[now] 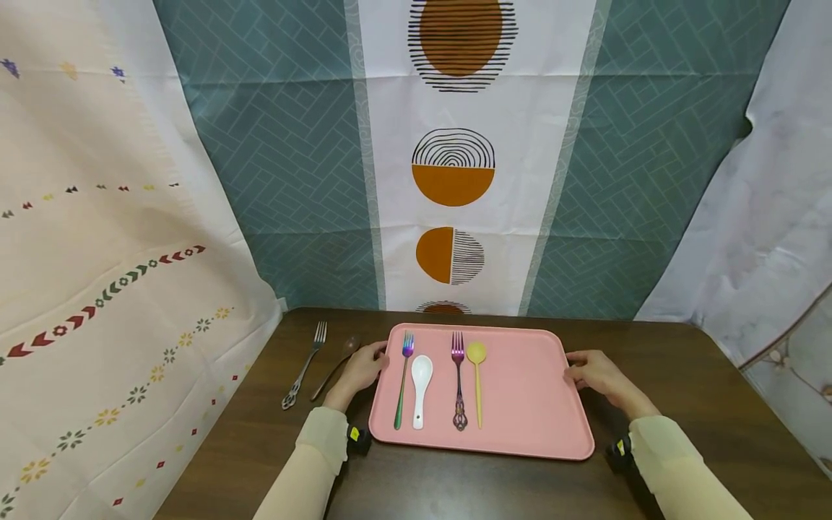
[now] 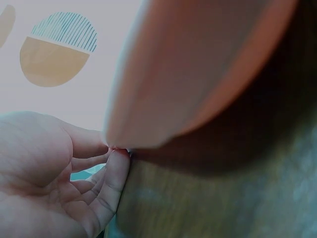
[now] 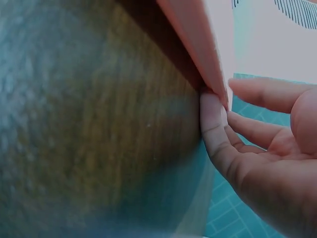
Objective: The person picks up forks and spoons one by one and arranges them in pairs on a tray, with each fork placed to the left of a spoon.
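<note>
A pink rectangular tray point(image 1: 520, 390) lies between both hands on the table. My left hand point(image 1: 360, 368) grips its left edge; in the left wrist view, thumb and fingers pinch the tray's rim point(image 2: 148, 99). At the opposite edge is my right hand point(image 1: 601, 375), with a finger under the rim and the thumb on its upper side in the right wrist view. From left to right on the tray lie a rainbow-coloured fork point(image 1: 401, 386), a white spoon point(image 1: 421, 372), a purple fork with an ornate dark handle point(image 1: 458, 354) and a yellow spoon point(image 1: 477, 354).
Left of the tray, a silver fork point(image 1: 305, 372) and a dull metallic spoon point(image 1: 333, 372) lie on the dark wooden table point(image 1: 455, 491). The spoon is close beside my left hand. Patterned cloth point(image 1: 286, 180) hangs behind the table and at both sides.
</note>
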### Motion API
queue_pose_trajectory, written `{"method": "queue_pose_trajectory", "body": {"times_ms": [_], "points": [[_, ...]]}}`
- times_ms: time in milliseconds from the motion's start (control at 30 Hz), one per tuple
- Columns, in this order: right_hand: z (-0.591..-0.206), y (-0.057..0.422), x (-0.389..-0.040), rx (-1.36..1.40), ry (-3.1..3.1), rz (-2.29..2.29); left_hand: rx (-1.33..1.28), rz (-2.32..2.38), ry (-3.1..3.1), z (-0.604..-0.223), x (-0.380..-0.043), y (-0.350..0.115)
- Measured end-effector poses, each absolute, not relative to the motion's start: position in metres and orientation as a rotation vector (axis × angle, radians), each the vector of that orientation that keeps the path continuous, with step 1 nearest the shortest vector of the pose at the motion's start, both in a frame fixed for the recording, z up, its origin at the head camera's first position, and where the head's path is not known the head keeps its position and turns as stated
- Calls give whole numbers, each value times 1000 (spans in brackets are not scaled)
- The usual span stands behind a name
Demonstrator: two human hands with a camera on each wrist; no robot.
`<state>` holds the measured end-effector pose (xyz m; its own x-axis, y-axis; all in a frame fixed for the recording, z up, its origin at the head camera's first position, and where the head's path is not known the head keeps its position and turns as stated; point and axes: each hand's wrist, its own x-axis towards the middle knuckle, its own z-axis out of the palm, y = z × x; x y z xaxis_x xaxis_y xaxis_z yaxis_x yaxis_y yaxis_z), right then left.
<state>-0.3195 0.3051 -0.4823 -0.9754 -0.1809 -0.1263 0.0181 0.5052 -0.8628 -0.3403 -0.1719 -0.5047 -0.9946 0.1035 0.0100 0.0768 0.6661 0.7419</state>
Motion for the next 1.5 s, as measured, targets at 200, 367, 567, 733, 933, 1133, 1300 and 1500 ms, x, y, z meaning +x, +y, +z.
{"method": "queue_pose_trajectory", "body": {"times_ms": [200, 367, 567, 733, 933, 1133, 1300, 1500], "points": [[-486, 304, -320, -145, 2615, -1422, 157, 1264, 2840, -504, -340, -172], [-486, 305, -320, -145, 2614, -1423, 166, 1261, 2843, -504, -341, -172], [-487, 306, -322, -111, 2649, -1379, 175, 1262, 2852, -504, -342, -173], [-488, 305, -322, -74, 2671, -1346, 223, 1297, 2833, -504, -342, -174], [-487, 303, -320, -61, 2662, -1354, 218, 1338, 2773, -504, -343, -176], [-488, 303, -323, -62, 2643, -1380, 204, 1359, 2732, -504, -346, -178], [-488, 305, -326, -108, 2622, -1401, 212, 1380, 2706, -499, -345, -181], [-487, 310, -320, -167, 2623, -1371, 296, 1378, 2669, -494, -334, -187]]}}
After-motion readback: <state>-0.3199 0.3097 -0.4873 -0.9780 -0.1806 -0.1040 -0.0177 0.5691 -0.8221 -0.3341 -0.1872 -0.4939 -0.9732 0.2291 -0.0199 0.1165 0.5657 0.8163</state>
